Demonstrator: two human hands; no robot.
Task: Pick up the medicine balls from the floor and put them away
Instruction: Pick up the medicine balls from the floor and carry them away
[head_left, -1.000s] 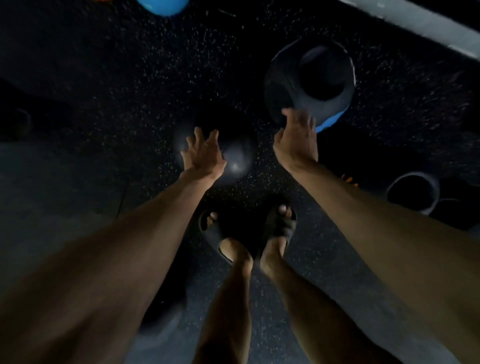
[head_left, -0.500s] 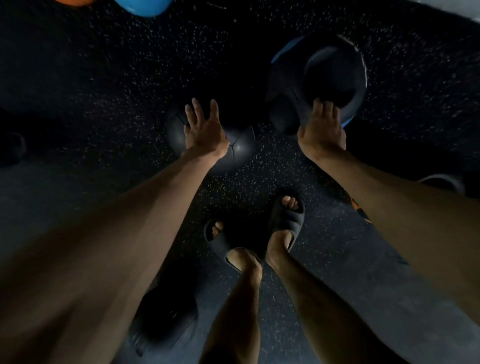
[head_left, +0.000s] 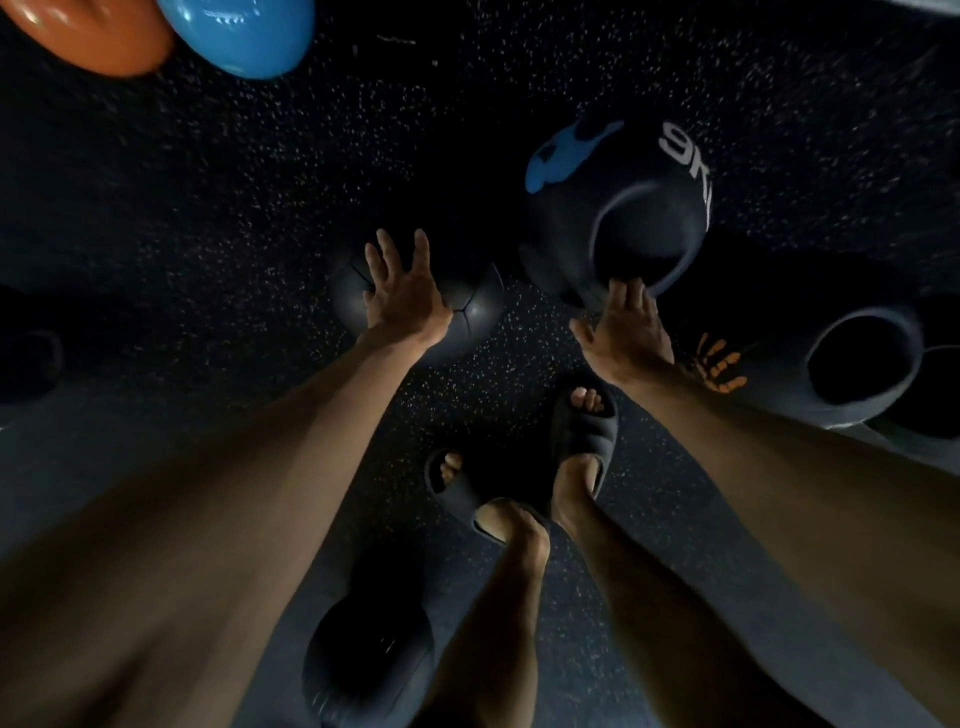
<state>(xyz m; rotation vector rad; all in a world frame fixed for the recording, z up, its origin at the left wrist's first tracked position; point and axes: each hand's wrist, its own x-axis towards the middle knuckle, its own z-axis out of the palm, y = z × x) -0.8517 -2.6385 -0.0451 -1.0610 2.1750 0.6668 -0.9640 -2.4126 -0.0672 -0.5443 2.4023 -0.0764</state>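
The left fingers (head_left: 388, 255) were spread wide and straight, fanned over the top of the grey ball (head_left: 470, 319), with nothing curled round it. The left hand (head_left: 402, 301) lay flat across that ball; I could not tell how firmly the palm pressed on it. The grey ball sat on the floor (head_left: 249, 208), just ahead of the person's feet, its seams showing beside the wrist.

The right fingers (head_left: 629, 296) were close together and almost straight, their tips touching the lower rim of the round recess in the 9K ball (head_left: 582, 208). They gripped nothing that I could see. The thumb stuck out to the side, clear of the ball. The right hand (head_left: 626, 335) was below the ball, the wrist well back from it. The 9K ball was black with a blue patch and white lettering, and it was just right of the grey ball; they looked close, but the dark hid whether they touched.

Both arms reached down and forward from a bent-over stance. Between them stood two feet in dark slides (head_left: 584, 434), the right one nearer the hands.

Further right lay another dark ball (head_left: 779, 384) with a deep round recess and orange print on its side. Low down, by the left leg, sat one more dark ball (head_left: 363, 670), blurred in shadow. At the far edge of the black speckled floor rested a blue ball (head_left: 244, 36) and, touching or just beside it, an orange ball (head_left: 88, 31).
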